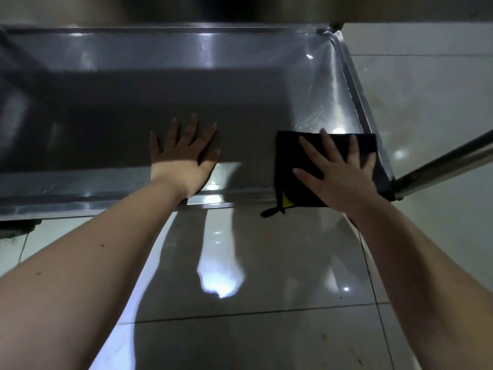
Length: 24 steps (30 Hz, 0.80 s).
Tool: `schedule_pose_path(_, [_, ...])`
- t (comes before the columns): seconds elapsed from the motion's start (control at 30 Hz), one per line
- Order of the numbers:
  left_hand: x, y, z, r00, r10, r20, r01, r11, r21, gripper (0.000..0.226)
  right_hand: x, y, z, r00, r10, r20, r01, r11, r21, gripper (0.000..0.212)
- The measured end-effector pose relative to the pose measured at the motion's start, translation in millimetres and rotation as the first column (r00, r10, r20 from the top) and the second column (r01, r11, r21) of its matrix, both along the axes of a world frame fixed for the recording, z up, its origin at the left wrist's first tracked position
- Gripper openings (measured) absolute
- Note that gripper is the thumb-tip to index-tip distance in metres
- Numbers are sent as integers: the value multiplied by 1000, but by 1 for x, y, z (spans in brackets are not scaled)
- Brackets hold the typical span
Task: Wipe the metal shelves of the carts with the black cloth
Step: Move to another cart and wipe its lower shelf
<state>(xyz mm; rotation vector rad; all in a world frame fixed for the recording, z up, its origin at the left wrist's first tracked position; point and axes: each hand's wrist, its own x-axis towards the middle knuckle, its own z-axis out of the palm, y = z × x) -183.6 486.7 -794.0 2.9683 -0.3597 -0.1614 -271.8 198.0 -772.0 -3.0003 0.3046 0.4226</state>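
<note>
The metal shelf [106, 108] is the lower tray of a cart and spans the upper half of the head view, with a raised rim along its near edge. A dark part, too blurred to identify, sits under the near left corner of the shelf.

The left hand [184, 158] lies flat, palm down, on the bare shelf surface just inside the near rim. Its fingers are straight and spread apart. It holds nothing.

The black cloth [286, 156] lies folded on the shelf at the near right corner. Its near edge overhangs the rim. A yellow patch [286, 200] shows at its near left corner, and a short black loop [269, 212] hangs from that corner over the floor.

The right hand [341, 174] presses flat on top of the cloth. Its fingers are straight and splayed, not curled round the fabric.

A metal tube [448, 161] runs from the shelf's near right corner toward the right edge of the frame. Glossy tiled floor [240, 289] lies below and to the right of the cart.
</note>
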Motion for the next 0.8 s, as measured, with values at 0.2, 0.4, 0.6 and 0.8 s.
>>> schedule_pose_path(0.2, [2, 1, 1, 1000, -20, -24, 21, 999, 26, 58, 12, -8, -2, 1000, 11, 16, -11, 1000, -24, 66])
schedule_pose_path(0.4, [1, 2, 1, 999, -44, -23, 45, 999, 27, 57, 82, -20, -3, 999, 31, -34, -32, 999, -28, 69])
schedule_pose_path(0.6, [-2, 3, 5, 997, -72, -15, 73, 996, 52, 59, 121, -15, 1, 999, -20, -32, 19, 1000, -11, 68])
schedule_pose_path(0.8, [0, 8, 4, 997, -63, -44, 65, 997, 52, 60, 79, -5, -1, 1000, -10, 5, 10, 1000, 6, 68])
